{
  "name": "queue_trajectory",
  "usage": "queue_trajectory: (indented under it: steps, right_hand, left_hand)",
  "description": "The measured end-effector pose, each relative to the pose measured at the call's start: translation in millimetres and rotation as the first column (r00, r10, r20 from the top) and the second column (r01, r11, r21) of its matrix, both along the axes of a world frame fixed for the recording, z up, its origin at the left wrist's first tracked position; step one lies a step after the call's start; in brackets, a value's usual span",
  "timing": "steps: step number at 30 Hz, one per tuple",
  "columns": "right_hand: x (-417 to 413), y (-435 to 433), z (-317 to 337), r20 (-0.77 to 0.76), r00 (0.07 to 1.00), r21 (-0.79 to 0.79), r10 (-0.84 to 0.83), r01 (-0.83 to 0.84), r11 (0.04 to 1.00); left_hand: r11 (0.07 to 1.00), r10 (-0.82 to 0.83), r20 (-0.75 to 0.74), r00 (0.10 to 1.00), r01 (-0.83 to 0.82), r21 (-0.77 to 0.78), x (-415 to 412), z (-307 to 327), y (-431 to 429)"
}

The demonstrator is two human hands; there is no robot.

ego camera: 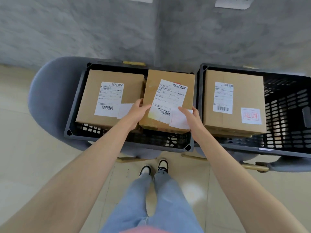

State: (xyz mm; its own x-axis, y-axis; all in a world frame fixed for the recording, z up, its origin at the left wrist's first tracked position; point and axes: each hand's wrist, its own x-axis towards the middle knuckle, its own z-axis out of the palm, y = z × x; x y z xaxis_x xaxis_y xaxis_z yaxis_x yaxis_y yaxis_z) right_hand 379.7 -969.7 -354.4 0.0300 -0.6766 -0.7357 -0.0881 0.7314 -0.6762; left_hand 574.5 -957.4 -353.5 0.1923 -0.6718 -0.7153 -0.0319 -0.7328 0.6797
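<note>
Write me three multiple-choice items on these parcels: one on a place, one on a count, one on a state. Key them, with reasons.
1. Where does the rightmost box lie? A on a shelf; B in the right crate; C in a cart.
2. How many cardboard boxes show? A two; B five; C three.
3. The middle box is: A gripped by the left hand and the right hand; B lying untouched; C cut open.

Key:
1 B, black lattice walls surround it.
2 C, the left box plus those two.
3 A, a hand clasps each side of it.
</note>
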Motion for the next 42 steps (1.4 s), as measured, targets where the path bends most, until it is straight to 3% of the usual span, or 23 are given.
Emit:
queue_trajectory:
  steps: [13, 22, 42]
  right_hand:
    - [13, -15, -57, -0.048, 0.998, 0.106, 0.028, -0.023, 0.994]
    - [21, -22, -90, -0.102, 0.994, 0.144, -0.029, 0.044, 0.989]
    - [30, -28, -134, -0.231, 0.973, 0.161, 0.006, 0.032, 0.986]
  left_hand:
    - [0.981, -0.049, 0.018, 0.999, 0.045, 0.188, -6, -60, -11]
    - [0.98, -0.013, 0.039, 0.999, 0.005, 0.199, -8, -91, -22]
    - [0.962, 0.044, 0.099, 0.994, -0.069, 0.264, -13, -129, -27]
